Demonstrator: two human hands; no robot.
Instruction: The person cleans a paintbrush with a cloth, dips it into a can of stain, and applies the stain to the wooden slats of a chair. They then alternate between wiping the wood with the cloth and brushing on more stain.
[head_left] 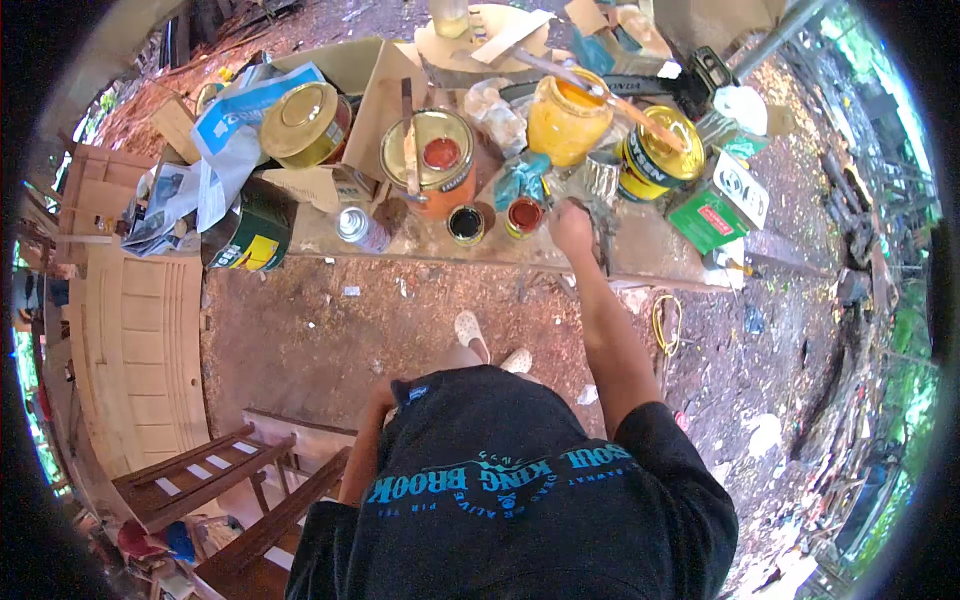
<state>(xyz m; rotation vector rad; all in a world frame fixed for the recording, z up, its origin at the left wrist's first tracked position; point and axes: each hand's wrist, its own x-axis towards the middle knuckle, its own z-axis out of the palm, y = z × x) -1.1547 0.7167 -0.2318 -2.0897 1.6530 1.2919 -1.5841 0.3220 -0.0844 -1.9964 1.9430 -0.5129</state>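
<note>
My right hand is at the front part of the workbench, its fingers curled and pointing toward the bench top; what they hold, if anything, is too small to make out. Just left of it stands a small open can of red paint, with a small can of dark paint further left. A crumpled teal bag lies behind the red can, and a silvery can is behind my hand. My left hand hangs low beside my shirt, its fingers mostly hidden.
A large orange can with a stick across its lid, a yellow tub, a yellow can and a green box stand on the bench. A spray can is at the left front. Wooden frames stand at lower left.
</note>
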